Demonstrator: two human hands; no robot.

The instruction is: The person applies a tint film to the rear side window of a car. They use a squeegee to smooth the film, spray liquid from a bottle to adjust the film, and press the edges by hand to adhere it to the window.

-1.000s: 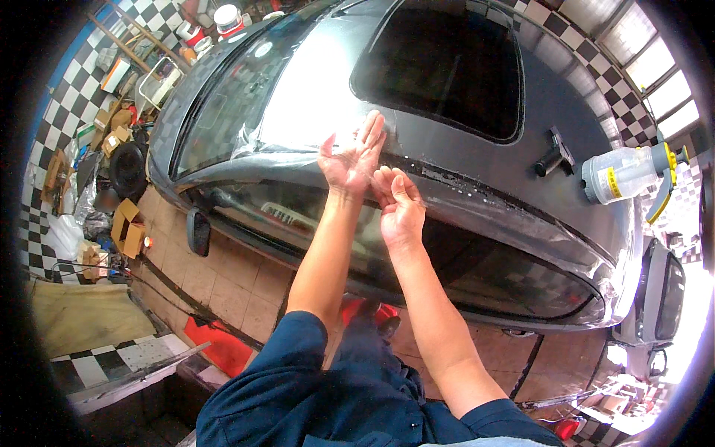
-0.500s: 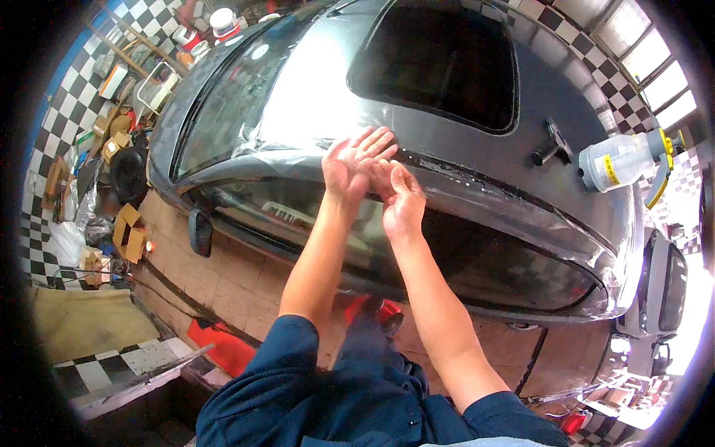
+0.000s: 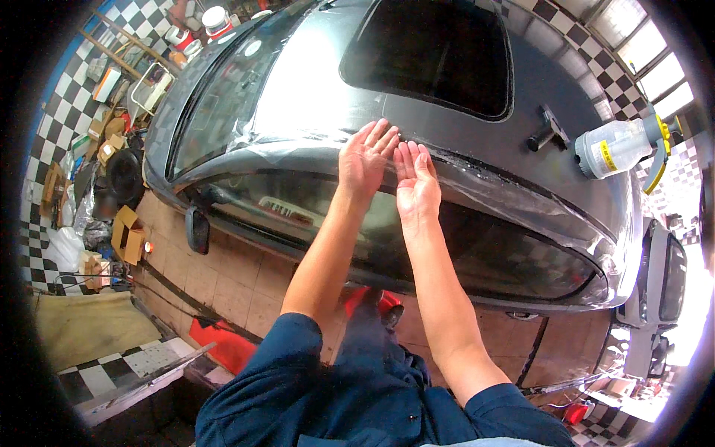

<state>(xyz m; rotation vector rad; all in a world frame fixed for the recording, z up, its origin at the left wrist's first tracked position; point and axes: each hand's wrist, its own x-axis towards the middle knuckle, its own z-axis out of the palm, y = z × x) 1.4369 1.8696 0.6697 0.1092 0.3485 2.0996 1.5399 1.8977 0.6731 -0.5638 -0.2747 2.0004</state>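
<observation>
Both my arms reach out over the side of a dark grey car (image 3: 313,97). My left hand (image 3: 365,160) is palm up, fingers stretched out, with nothing in it. Beside it my right hand (image 3: 417,182) also faces palm up, its fingers extended and empty. The two hands are a small gap apart, near the roof edge above the side window (image 3: 477,253). Clear film (image 3: 298,141) lies wrinkled along that roof edge. Farther right on the roof rest a black-handled squeegee-like tool (image 3: 549,134) and a clear pump spray bottle (image 3: 611,149) with a yellow and grey head.
A dark sunroof (image 3: 432,56) is set in the roof. The side mirror (image 3: 197,229) sticks out at left. Cardboard boxes (image 3: 128,235), a tyre-like black ring (image 3: 125,175) and white buckets (image 3: 216,20) crowd the left wall. Another vehicle (image 3: 655,290) stands at far right.
My hands, which were overlapping, have come apart. The right one has shifted right and its fingers have straightened; the left has moved slightly right. Tool and bottle stay on the roof.
</observation>
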